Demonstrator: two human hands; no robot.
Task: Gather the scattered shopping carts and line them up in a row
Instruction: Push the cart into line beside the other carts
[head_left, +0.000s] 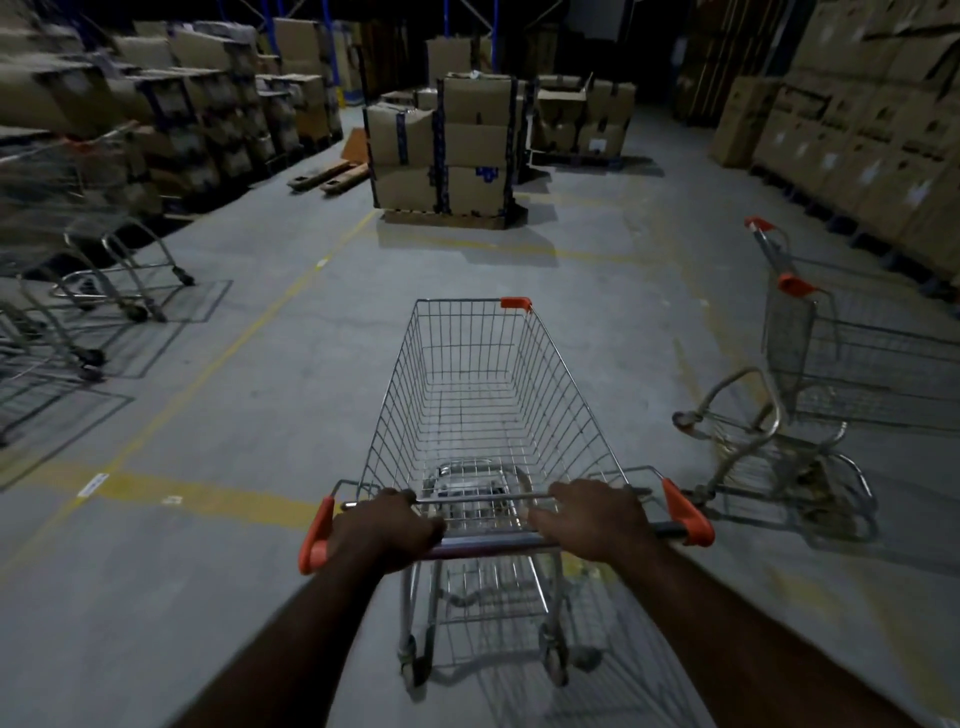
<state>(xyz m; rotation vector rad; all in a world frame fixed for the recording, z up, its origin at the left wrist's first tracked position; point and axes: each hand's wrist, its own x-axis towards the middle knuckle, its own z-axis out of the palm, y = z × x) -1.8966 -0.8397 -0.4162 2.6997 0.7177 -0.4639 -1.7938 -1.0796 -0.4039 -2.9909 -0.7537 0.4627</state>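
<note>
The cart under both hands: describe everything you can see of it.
The cart is a silver wire-mesh shopping cart with an empty basket. It stands upright on the grey floor and points away from the camera. Orange plastic caps both ends of the handle and one far corner. A lower rack and small wheels show beneath. The left hand and right hand grip the handle, fingers curled over it.

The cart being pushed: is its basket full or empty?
Empty. Inside the cart only bare wire mesh shows, with grey floor visible through it. The left hand and right hand grip its handle bar.
</note>
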